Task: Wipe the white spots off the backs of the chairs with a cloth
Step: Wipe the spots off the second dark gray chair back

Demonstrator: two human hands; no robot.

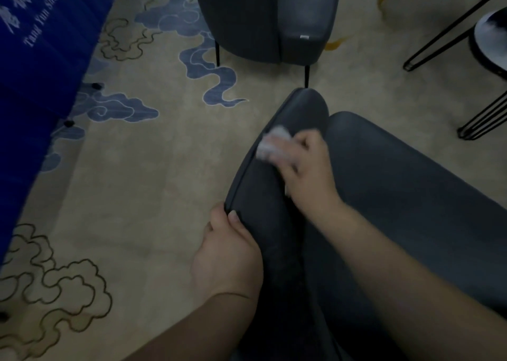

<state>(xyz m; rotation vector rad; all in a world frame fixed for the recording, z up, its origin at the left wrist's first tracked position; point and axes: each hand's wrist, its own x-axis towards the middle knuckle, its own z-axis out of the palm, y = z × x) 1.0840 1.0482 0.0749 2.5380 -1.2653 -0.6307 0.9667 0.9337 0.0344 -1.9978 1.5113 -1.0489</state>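
Looking down, we see a dark grey chair (274,196) close in front of us, its padded back rising from the near edge toward the middle of the view. Our right hand (307,168) lies on the upper part of that chair back, its fingers (301,144) curled around a crumpled white cloth (271,142) and pressing it against the dark upholstery near the piped left edge. The cloth and the fingers are blurred, so we cannot make out any white spots beneath them. Our left hand (227,251) sits nearer on the same chair back, gripping its left edge with the thumb (236,220) on top of the padding and the other fingers wrapped around the rim out of sight. A second dark chair (260,17) stands at the far side, its back toward us, on thin black legs. At the far right we see the black hairpin legs (444,39) of other furniture. A blue banner (41,45) with white lettering hangs along the left. Everything stands on a beige carpet (137,182) patterned with blue and outlined clouds.
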